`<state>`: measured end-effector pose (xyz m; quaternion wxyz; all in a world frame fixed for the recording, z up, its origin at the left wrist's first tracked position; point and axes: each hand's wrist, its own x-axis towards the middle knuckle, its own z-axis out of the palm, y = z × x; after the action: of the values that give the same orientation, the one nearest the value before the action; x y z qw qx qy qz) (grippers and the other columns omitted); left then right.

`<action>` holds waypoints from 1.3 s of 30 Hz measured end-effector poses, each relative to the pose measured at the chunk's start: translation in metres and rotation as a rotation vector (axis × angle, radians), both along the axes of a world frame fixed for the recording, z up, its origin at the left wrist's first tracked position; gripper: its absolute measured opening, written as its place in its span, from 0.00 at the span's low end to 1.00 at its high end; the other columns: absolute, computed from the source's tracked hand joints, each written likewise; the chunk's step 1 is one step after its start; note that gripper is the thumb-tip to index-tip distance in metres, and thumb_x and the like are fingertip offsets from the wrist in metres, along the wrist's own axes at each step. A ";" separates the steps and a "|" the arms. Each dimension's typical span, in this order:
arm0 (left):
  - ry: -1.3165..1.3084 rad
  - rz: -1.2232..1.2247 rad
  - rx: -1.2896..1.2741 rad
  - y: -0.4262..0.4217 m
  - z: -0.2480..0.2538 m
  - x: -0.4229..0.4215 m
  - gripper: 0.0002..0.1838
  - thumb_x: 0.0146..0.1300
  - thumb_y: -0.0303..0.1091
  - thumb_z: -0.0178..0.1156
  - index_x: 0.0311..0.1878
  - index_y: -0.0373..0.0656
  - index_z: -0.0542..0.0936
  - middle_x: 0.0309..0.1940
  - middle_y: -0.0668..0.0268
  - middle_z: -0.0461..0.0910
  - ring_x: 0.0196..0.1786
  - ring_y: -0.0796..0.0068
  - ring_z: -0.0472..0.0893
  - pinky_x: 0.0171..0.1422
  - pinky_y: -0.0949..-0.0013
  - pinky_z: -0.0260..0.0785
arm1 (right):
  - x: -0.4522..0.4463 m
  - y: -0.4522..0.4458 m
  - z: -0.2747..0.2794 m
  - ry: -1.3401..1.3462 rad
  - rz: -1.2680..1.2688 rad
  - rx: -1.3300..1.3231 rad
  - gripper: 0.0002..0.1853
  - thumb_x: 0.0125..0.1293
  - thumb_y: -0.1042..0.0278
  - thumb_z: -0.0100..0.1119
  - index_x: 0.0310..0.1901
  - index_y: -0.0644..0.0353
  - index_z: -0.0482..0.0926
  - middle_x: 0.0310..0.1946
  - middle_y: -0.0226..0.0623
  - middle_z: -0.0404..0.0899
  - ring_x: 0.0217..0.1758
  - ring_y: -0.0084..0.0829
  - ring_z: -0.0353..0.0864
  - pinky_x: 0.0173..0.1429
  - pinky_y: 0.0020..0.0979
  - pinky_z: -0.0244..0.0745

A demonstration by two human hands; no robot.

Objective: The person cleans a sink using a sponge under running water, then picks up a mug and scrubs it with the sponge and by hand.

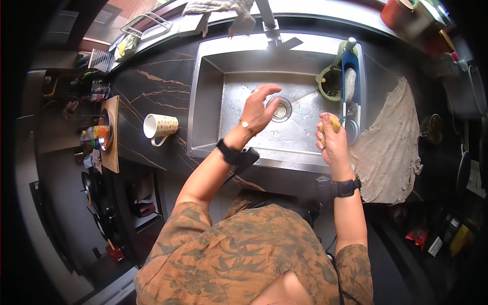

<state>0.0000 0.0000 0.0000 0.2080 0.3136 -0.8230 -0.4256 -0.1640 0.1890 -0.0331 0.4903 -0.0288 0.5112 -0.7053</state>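
Note:
My left hand point(258, 109) hovers over the stainless steel sink point(241, 84), close to the drain strainer point(280, 112). Its fingers are apart and curved, with nothing in them. Near the sink's right side, my right hand point(333, 141) is closed around a yellow sponge point(335, 124), which is mostly covered by the fingers. Water drops wet the sink floor. A green strainer basket point(321, 84) hangs at the sink's right wall beside a blue caddy point(348, 63). A white mug with coloured dots point(161, 126) lies on its side on the counter, left of the sink.
The faucet point(272, 33) stands at the sink's back edge. A beige cloth point(391, 147) is spread on the right counter, and a grey cloth point(218, 6) hangs at the back. A wooden board point(113, 134) stands at the left end of the dark counter point(152, 84).

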 end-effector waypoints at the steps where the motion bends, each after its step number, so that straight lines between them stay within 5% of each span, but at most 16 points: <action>1: 0.007 0.003 -0.015 -0.004 0.000 -0.001 0.13 0.64 0.31 0.61 0.51 0.41 0.80 0.52 0.65 0.79 0.56 0.68 0.78 0.59 0.66 0.71 | -0.007 -0.010 0.001 -0.023 0.036 0.011 0.25 0.67 0.42 0.57 0.47 0.59 0.73 0.33 0.32 0.72 0.24 0.17 0.69 0.18 0.18 0.61; 5: -0.030 0.257 -0.029 0.013 0.000 0.149 0.10 0.63 0.28 0.60 0.47 0.43 0.82 0.48 0.64 0.81 0.49 0.68 0.80 0.50 0.68 0.72 | 0.021 -0.018 0.034 -0.435 0.050 -0.231 0.26 0.72 0.40 0.46 0.53 0.58 0.68 0.44 0.42 0.76 0.44 0.32 0.80 0.44 0.38 0.82; 6: -0.084 0.316 -0.037 0.015 0.002 0.175 0.10 0.63 0.28 0.59 0.47 0.42 0.82 0.48 0.64 0.81 0.48 0.69 0.80 0.49 0.69 0.72 | 0.021 -0.024 0.029 -0.487 0.069 -0.365 0.19 0.75 0.53 0.48 0.56 0.59 0.67 0.49 0.47 0.76 0.52 0.39 0.80 0.54 0.49 0.80; 7: -0.089 0.382 -0.035 0.017 -0.010 0.205 0.09 0.63 0.27 0.59 0.46 0.42 0.82 0.47 0.63 0.81 0.48 0.70 0.80 0.48 0.69 0.72 | 0.029 -0.030 0.039 -0.395 0.011 -0.302 0.16 0.74 0.66 0.50 0.60 0.60 0.66 0.51 0.48 0.75 0.51 0.40 0.80 0.55 0.43 0.80; 9: -0.070 0.476 -0.023 0.021 -0.013 0.247 0.09 0.62 0.25 0.59 0.45 0.41 0.82 0.47 0.62 0.80 0.48 0.68 0.80 0.51 0.68 0.72 | 0.033 -0.041 0.027 -0.225 0.067 -0.337 0.17 0.72 0.74 0.51 0.61 0.63 0.67 0.51 0.48 0.76 0.51 0.38 0.80 0.55 0.38 0.81; 13: -0.120 0.463 -0.248 0.013 -0.037 0.313 0.09 0.64 0.24 0.58 0.46 0.40 0.82 0.49 0.65 0.78 0.48 0.76 0.78 0.49 0.75 0.72 | 0.053 -0.066 0.031 -0.020 -0.044 -0.148 0.12 0.74 0.68 0.51 0.53 0.65 0.74 0.33 0.37 0.75 0.24 0.20 0.67 0.22 0.19 0.63; 16: -0.090 0.491 -0.247 0.008 -0.047 0.337 0.08 0.64 0.24 0.58 0.45 0.41 0.82 0.50 0.63 0.79 0.51 0.70 0.78 0.53 0.72 0.72 | 0.074 -0.085 0.040 0.035 -0.127 -0.015 0.13 0.75 0.60 0.49 0.43 0.63 0.73 0.22 0.28 0.65 0.16 0.17 0.56 0.15 0.21 0.50; 19: -0.034 0.490 -0.305 -0.003 -0.060 0.346 0.08 0.63 0.24 0.58 0.44 0.41 0.82 0.48 0.60 0.79 0.53 0.61 0.78 0.60 0.63 0.70 | 0.089 -0.097 0.043 0.069 -0.044 0.037 0.18 0.76 0.50 0.45 0.39 0.57 0.72 0.16 0.24 0.59 0.14 0.19 0.54 0.15 0.25 0.50; 22: -0.004 0.500 -0.300 -0.014 -0.075 0.344 0.08 0.63 0.25 0.57 0.44 0.41 0.82 0.49 0.59 0.78 0.55 0.60 0.76 0.61 0.62 0.69 | 0.088 -0.102 0.040 -0.149 0.199 -0.122 0.22 0.76 0.44 0.42 0.46 0.57 0.74 0.24 0.30 0.70 0.19 0.25 0.67 0.24 0.30 0.69; 25: 0.026 0.560 -0.322 -0.023 -0.089 0.340 0.07 0.62 0.24 0.57 0.42 0.41 0.81 0.46 0.59 0.78 0.52 0.59 0.76 0.59 0.61 0.69 | 0.117 -0.112 0.075 -0.172 -0.016 -0.017 0.26 0.76 0.43 0.39 0.57 0.57 0.73 0.42 0.42 0.78 0.38 0.37 0.81 0.46 0.40 0.81; 26: 0.034 0.589 -0.335 -0.026 -0.092 0.338 0.07 0.61 0.24 0.57 0.41 0.41 0.81 0.45 0.59 0.77 0.51 0.59 0.76 0.58 0.60 0.69 | 0.115 -0.109 0.076 -0.155 0.017 -0.039 0.22 0.77 0.54 0.42 0.64 0.59 0.68 0.59 0.50 0.72 0.60 0.39 0.76 0.61 0.42 0.77; 29: -0.014 0.664 -0.435 -0.024 -0.103 0.331 0.06 0.58 0.24 0.57 0.38 0.42 0.80 0.43 0.60 0.76 0.50 0.58 0.75 0.56 0.58 0.68 | 0.086 -0.112 0.027 -0.013 -0.038 -0.103 0.18 0.76 0.66 0.46 0.63 0.61 0.68 0.57 0.49 0.74 0.59 0.40 0.77 0.58 0.39 0.79; 30: -0.030 0.688 -0.456 -0.023 -0.102 0.329 0.06 0.58 0.24 0.57 0.38 0.42 0.80 0.43 0.60 0.75 0.50 0.58 0.75 0.56 0.57 0.68 | 0.090 -0.113 0.037 -0.013 -0.111 -0.072 0.16 0.72 0.76 0.49 0.60 0.62 0.69 0.51 0.45 0.77 0.50 0.34 0.80 0.48 0.31 0.81; 33: -0.088 0.726 -0.517 -0.017 -0.098 0.324 0.06 0.57 0.25 0.57 0.37 0.43 0.80 0.43 0.60 0.75 0.50 0.57 0.75 0.56 0.56 0.68 | 0.074 -0.109 0.013 0.132 -0.085 -0.051 0.12 0.72 0.76 0.49 0.55 0.62 0.72 0.39 0.39 0.78 0.35 0.26 0.78 0.32 0.25 0.74; 34: -0.101 0.729 -0.535 -0.018 -0.098 0.324 0.06 0.57 0.25 0.57 0.37 0.43 0.80 0.43 0.60 0.75 0.50 0.57 0.75 0.56 0.56 0.68 | 0.076 -0.111 0.012 0.146 -0.116 -0.011 0.08 0.72 0.72 0.49 0.50 0.61 0.72 0.32 0.35 0.75 0.24 0.21 0.70 0.22 0.23 0.62; 39: -0.156 0.747 -0.576 -0.019 -0.100 0.324 0.05 0.58 0.25 0.55 0.36 0.43 0.79 0.42 0.60 0.75 0.50 0.57 0.75 0.56 0.56 0.67 | 0.093 -0.114 0.030 0.193 -0.147 0.217 0.13 0.74 0.58 0.52 0.41 0.60 0.71 0.19 0.29 0.64 0.14 0.21 0.58 0.15 0.25 0.48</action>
<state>0.3235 -0.0185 -0.1002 0.3629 0.5486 -0.7514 -0.0517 -0.0714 0.0747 -0.0027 0.3863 -0.0059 0.6297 -0.6739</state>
